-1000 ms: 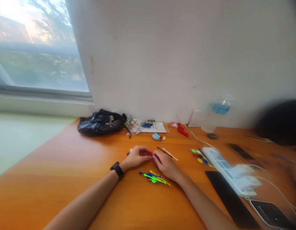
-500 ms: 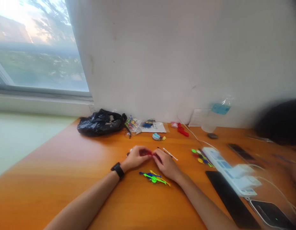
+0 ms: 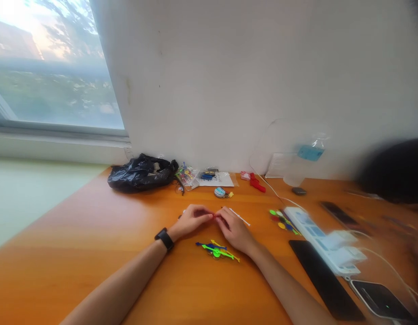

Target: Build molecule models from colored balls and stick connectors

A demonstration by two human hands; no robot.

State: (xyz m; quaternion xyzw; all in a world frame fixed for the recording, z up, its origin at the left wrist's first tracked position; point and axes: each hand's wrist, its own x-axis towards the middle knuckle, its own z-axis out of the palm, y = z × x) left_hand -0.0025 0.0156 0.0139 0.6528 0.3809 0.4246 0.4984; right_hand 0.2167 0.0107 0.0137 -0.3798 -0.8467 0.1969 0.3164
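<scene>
Fingertip to fingertip, my left hand (image 3: 192, 221) and my right hand (image 3: 234, 229) pinch a small red plastic piece (image 3: 214, 215) between them. Fingers hide most of it, so its full shape cannot be made out. Just below the hands lie several plastic spinner arrows (image 3: 217, 251) in green, blue and yellow, piled across one another. A white arrow (image 3: 241, 217) rests on the table behind my right hand. Small round pieces (image 3: 182, 214) show partly behind my left hand. A dark watch sits on my left wrist.
A black plastic bag (image 3: 141, 174), small clear packets (image 3: 186, 175) and a round tin (image 3: 220, 192) line the wall side. To the right are colored discs and arrows (image 3: 283, 222), a white power strip (image 3: 315, 234), a dark flat slab (image 3: 325, 280) and phones. Another person sits far right.
My fingertips have drawn slightly closer together, and less of the red piece shows between them. My right hand covers more of the arrows behind it. The spinner pile lies as before.
</scene>
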